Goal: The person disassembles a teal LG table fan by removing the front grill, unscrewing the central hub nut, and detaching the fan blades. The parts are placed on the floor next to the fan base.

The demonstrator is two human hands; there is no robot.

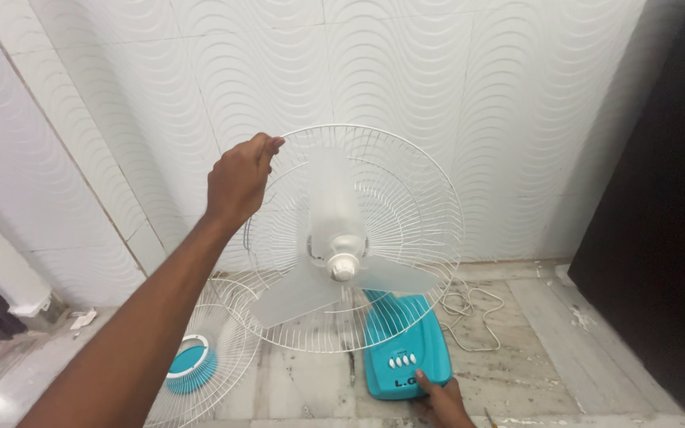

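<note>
Left hand [239, 184] fingers clamp the rear guard [354, 238] rim; right hand [443, 400] presses flat on the teal base [406, 349]. Front guard [200, 361] already lies off, 3 blades [342, 265] remain mounted.

Two bare hands and one bare forearm, seen from my head camera.

My left hand [239, 184] shows its back and knuckles, with a long forearm behind it that wears no sleeve, watch or bracelet. Of my right hand [442, 399] I see only the back and short fingers at the picture's bottom edge, with no ring or glove on either hand.
</note>
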